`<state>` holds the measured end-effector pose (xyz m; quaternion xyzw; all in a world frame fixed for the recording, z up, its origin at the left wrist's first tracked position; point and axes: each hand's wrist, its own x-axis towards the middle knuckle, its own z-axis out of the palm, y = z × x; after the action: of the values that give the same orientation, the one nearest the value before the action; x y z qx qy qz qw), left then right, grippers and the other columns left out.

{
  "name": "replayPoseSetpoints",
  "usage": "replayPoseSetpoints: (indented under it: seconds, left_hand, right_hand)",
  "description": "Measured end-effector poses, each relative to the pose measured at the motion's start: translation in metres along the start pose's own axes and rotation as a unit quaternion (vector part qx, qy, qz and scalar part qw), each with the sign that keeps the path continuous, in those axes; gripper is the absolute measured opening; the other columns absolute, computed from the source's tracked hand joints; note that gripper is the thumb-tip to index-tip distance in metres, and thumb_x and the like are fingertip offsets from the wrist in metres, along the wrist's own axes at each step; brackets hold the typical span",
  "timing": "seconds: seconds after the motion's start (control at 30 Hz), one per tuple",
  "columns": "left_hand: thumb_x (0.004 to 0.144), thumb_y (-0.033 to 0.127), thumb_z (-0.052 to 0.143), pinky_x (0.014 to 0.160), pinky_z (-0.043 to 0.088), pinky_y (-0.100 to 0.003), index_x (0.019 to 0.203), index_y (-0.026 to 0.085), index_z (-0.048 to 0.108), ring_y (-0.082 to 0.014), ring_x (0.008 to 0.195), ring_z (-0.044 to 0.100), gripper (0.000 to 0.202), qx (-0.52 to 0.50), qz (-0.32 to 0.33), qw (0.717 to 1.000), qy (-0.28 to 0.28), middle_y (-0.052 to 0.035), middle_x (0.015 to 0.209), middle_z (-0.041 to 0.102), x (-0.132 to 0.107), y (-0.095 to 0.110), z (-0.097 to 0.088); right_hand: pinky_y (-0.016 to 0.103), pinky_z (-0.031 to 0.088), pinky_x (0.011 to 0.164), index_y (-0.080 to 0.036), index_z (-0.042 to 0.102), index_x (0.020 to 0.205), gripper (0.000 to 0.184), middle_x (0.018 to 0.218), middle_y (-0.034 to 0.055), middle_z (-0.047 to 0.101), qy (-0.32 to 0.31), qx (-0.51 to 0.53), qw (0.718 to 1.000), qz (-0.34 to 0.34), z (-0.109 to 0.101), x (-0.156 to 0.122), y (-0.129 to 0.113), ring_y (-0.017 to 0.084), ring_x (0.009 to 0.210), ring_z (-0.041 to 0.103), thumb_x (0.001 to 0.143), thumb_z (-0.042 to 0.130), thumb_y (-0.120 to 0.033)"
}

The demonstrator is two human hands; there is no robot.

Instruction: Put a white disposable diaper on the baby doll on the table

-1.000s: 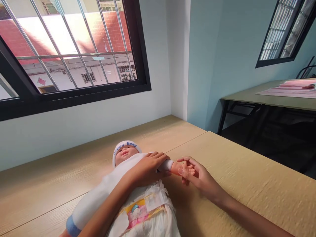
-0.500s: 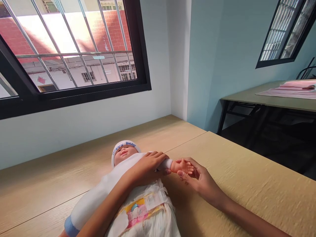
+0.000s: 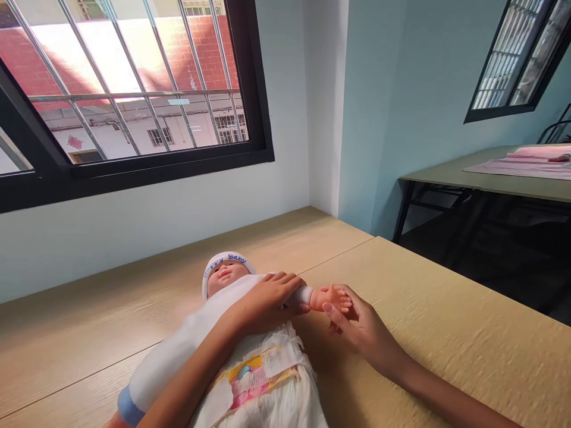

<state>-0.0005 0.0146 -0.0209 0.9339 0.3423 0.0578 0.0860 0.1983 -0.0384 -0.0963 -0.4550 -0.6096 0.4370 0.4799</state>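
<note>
As a baby doll lay on its back on the worktop beneath a barred window, dressed in a white top and diaper, the person's left hand closed around its sleeved arm while the right hand, fingers half curled, held the doll's tiny hand.

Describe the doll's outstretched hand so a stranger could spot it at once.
On the wooden table under the barred window lies a baby doll. Its bare hand pokes from a white sleeve, cradled by the person's right hand; the other sleeve ends in blue.
</note>
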Motion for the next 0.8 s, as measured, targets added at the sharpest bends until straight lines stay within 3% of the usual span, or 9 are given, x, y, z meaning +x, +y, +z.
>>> replayPoseSetpoints:
  seconds: [0.1, 0.23, 0.53, 0.67, 0.8]
  left_hand:
    - [0.092, 0.039, 0.05, 0.08, 0.043, -0.03, 0.102, 0.021, 0.054, -0.0198, 0.096, 0.056, 0.021, 0.001, -0.001, 1.0, 0.0, -0.003, 0.103, 0.062, 0.0, 0.0, 0.0]
    - [0.092, 0.038, 0.05, 0.08, 0.043, -0.03, 0.1, 0.021, 0.054, -0.0199, 0.096, 0.056, 0.019, -0.005, 0.0, 1.0, 0.003, -0.0028, 0.104, 0.062, -0.001, -0.001, 0.002]
    - [0.091, 0.039, 0.052, 0.083, 0.044, -0.032, 0.106, 0.021, 0.054, -0.0209, 0.098, 0.056, 0.023, -0.01, 0.011, 1.0, 0.013, -0.0032, 0.104, 0.063, 0.0, -0.004, 0.006]
    - [0.089, 0.037, 0.055, 0.084, 0.043, -0.031, 0.103, 0.021, 0.057, -0.0211, 0.098, 0.057, 0.022, -0.014, 0.022, 1.0, 0.016, -0.0024, 0.104, 0.064, 0.0, -0.004, 0.006]
    - [0.087, 0.033, 0.057, 0.085, 0.042, -0.03, 0.103, 0.021, 0.058, -0.0204, 0.097, 0.058, 0.02, -0.017, 0.026, 0.999, 0.017, -0.0007, 0.103, 0.064, -0.001, -0.005, 0.007]
  right_hand:
    - [0.029, 0.048, 0.071, -0.02, 0.052, 0.103, 0.032, 0.084, 0.0017, 0.06, 0.017, -0.047, 0.998, -0.023, 0.001, -0.001, -0.002, 0.017, 0.071, 0.059, 0.087, 0.057, -0.047]
    - [0.028, 0.047, 0.064, -0.02, 0.052, 0.096, 0.027, 0.076, -0.0003, 0.058, 0.018, -0.055, 0.998, -0.03, 0.0, 0.0, -0.002, 0.016, 0.065, 0.059, 0.087, 0.055, -0.045]
    - [0.029, 0.046, 0.064, -0.021, 0.049, 0.109, 0.031, 0.085, 0.0029, 0.062, 0.05, -0.136, 0.989, -0.032, -0.004, -0.001, 0.005, 0.019, 0.072, 0.06, 0.085, 0.055, -0.04]
    - [0.027, 0.042, 0.059, -0.023, 0.051, 0.095, 0.021, 0.072, -0.001, 0.057, 0.047, -0.214, 0.975, -0.038, -0.006, -0.001, 0.009, 0.017, 0.062, 0.054, 0.084, 0.056, -0.04]
    - [0.025, 0.036, 0.052, -0.022, 0.047, 0.082, 0.021, 0.063, -0.0039, 0.049, 0.039, -0.222, 0.973, -0.042, -0.007, 0.0, 0.012, 0.014, 0.052, 0.046, 0.084, 0.053, -0.042]
